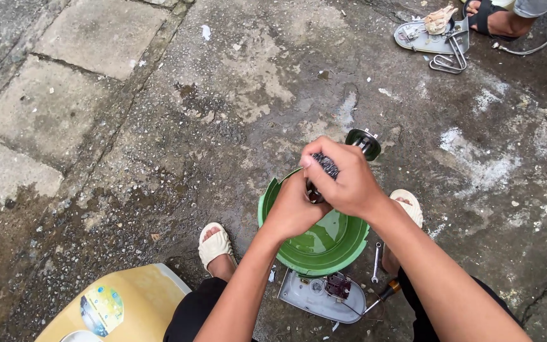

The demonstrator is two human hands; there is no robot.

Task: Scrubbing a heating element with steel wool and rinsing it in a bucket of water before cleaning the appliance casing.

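Both of your hands are closed on the same part: the fingers (316,159) of your right hand (343,180) wrap tight around a dark, ribbed motor core (329,166), and your left hand (294,208) clamps it from below, fingers curled shut against it. The core's round dark-green end (363,142) juts out past your right knuckles. Directly under your hands sits the green bowl-shaped housing (324,244), open side up and hollow, so by the look of it the core is already out of the shell. On the wet concrete ground just beside the housing, between your feet, lie a grey base plate (314,296) with a small brown part wired to it, a small wrench (376,263) and a screwdriver (384,294). I judge the stripping-down well advanced, with the plate and shell lying apart. Near the far right corner of the ground, another person's sandalled foot (498,19) rests beside a second grey plate (428,38)
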